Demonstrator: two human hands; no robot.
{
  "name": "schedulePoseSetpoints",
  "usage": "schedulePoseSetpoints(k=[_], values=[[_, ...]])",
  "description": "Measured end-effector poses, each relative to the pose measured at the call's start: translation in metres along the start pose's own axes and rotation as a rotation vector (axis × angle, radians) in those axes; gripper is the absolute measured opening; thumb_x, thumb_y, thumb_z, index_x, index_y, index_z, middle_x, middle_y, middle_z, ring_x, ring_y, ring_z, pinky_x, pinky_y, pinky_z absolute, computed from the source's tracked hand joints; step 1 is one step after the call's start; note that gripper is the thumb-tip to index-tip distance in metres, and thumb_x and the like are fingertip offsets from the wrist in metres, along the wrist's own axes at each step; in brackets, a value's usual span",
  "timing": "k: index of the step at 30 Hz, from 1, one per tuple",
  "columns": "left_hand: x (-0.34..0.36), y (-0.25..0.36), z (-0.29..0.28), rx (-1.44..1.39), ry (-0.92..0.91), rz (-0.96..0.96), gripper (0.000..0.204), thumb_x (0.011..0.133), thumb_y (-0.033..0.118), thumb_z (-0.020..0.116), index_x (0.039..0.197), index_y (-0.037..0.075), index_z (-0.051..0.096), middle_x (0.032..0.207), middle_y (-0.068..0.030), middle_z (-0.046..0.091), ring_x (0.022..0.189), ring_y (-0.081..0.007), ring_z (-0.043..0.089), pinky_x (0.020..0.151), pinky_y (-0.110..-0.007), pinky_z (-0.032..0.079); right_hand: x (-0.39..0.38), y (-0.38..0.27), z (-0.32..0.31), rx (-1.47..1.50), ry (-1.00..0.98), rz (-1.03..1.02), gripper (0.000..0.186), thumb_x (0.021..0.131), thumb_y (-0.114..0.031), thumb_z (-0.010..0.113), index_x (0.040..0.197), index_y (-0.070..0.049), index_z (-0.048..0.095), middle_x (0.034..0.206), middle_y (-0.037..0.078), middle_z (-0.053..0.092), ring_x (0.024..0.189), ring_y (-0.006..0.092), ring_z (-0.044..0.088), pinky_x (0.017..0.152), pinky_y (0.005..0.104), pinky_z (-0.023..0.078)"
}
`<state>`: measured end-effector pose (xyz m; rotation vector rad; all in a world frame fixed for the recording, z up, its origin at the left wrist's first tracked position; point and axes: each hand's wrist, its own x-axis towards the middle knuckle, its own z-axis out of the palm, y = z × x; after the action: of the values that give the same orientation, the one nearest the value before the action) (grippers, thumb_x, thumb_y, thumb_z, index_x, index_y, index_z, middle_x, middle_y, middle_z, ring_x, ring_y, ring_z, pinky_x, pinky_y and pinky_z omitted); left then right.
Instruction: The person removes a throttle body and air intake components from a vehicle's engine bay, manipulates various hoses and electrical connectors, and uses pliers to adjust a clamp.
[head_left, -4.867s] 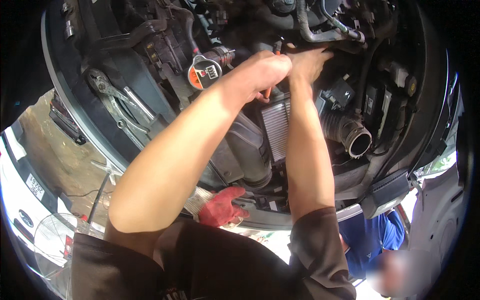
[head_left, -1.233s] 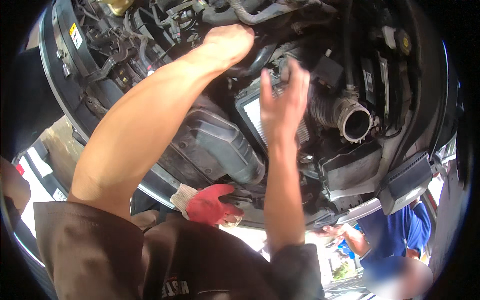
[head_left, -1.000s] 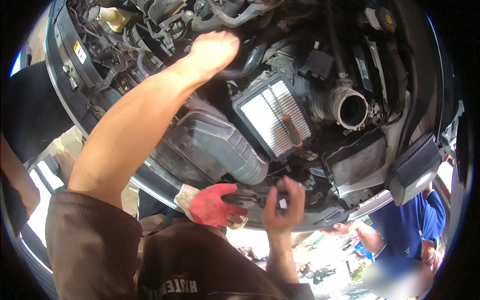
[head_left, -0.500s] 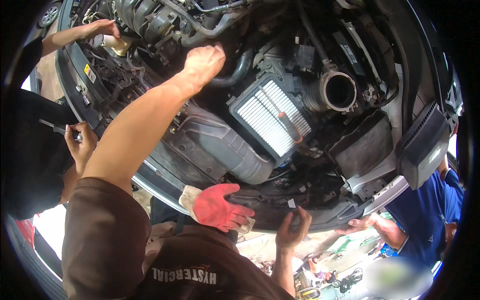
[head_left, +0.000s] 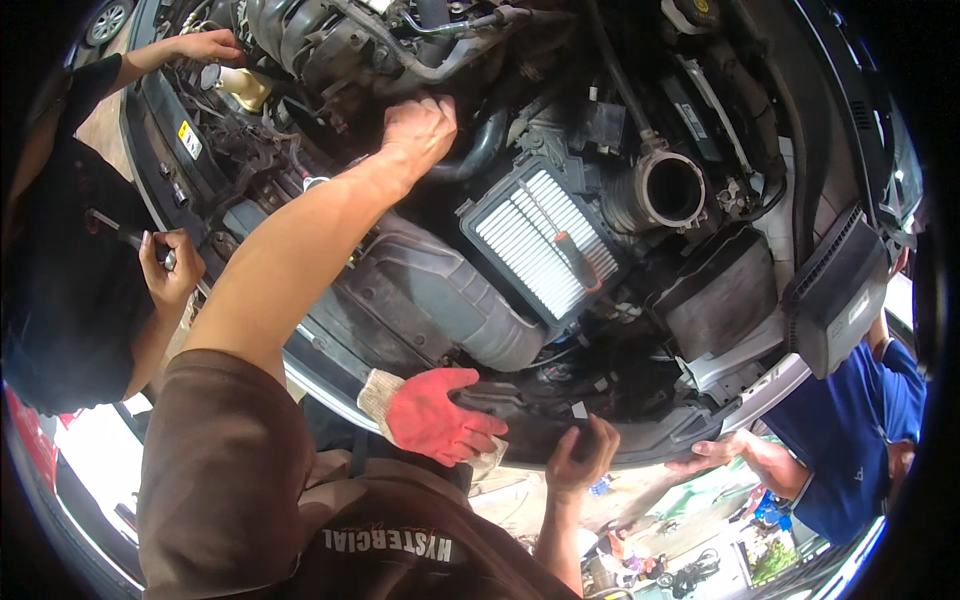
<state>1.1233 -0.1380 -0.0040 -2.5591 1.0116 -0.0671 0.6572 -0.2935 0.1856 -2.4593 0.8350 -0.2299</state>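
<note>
My left hand (head_left: 415, 130) reaches deep into the open engine bay. Its fingers curl down on an engine part beside a black hose (head_left: 485, 150); what they grip is hidden under the hand. My right hand (head_left: 582, 455) is low, with its fingers curled over the car's black front edge (head_left: 650, 450). A white pleated air filter (head_left: 525, 235) sits uncovered in its housing. A screwdriver with a red-and-black handle (head_left: 578, 262) lies on it, with no hand on it. A red work glove (head_left: 435, 415) rests on the front edge, left of my right hand.
A round intake duct (head_left: 670, 190) opens right of the filter. At the left, a person in black holds a tool in one hand (head_left: 168, 268) and has the other hand (head_left: 205, 45) by a yellow-capped reservoir (head_left: 240, 88). A person in blue has a hand (head_left: 720, 455) on the front edge.
My right hand came away from the air filter and dropped to the car's front edge, leaving the screwdriver on the filter. My left hand stayed in place. The view pulled back.
</note>
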Motion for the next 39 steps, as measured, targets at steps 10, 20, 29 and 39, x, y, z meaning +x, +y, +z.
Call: schedulePoseSetpoints(k=[10,20,29,39], values=[[-0.01,0.009,-0.02,0.093,-0.01,-0.137,0.032,0.095,0.022,0.057,0.118,0.002,0.067,0.104,-0.0157,0.069,0.088,-0.0333,0.071,0.069,-0.067,0.057,-0.003,0.0,0.004,-0.031,0.037,-0.059,0.033,0.085,0.0,0.064,0.117,0.0,0.066,0.107,0.019,0.064,0.099,0.0368,0.061,0.09,0.0466,0.05],[-0.026,0.028,-0.095,-0.048,-0.14,-0.26,0.045,0.099,0.027,0.051,0.128,-0.004,0.068,0.122,-0.0224,0.06,0.117,-0.0416,0.052,0.099,-0.075,0.041,-0.005,0.002,0.0,-0.082,0.107,-0.139,0.033,0.084,-0.002,0.061,0.116,0.001,0.066,0.106,0.02,0.065,0.099,0.0389,0.061,0.089,0.0487,0.049],[-0.165,0.017,-0.261,-0.702,0.193,-0.342,0.03,0.096,0.025,0.064,0.112,-0.001,0.063,0.106,-0.0222,0.06,0.105,-0.0395,0.06,0.083,-0.055,0.049,-0.015,0.004,0.0,-0.02,0.149,-0.136,0.027,0.087,-0.004,0.063,0.113,0.0,0.066,0.108,0.018,0.064,0.103,0.0393,0.061,0.092,0.0474,0.049],[-0.368,-0.037,-0.281,-1.554,-0.566,-0.596,0.057,0.09,0.04,0.073,0.115,-0.006,0.051,0.097,-0.0185,0.064,0.081,-0.0258,0.068,0.071,-0.039,0.059,-0.017,-0.006,0.004,-0.009,0.247,-0.13,0.022,0.088,-0.004,0.063,0.108,0.003,0.065,0.101,0.018,0.063,0.098,0.0394,0.062,0.088,0.0475,0.049]])
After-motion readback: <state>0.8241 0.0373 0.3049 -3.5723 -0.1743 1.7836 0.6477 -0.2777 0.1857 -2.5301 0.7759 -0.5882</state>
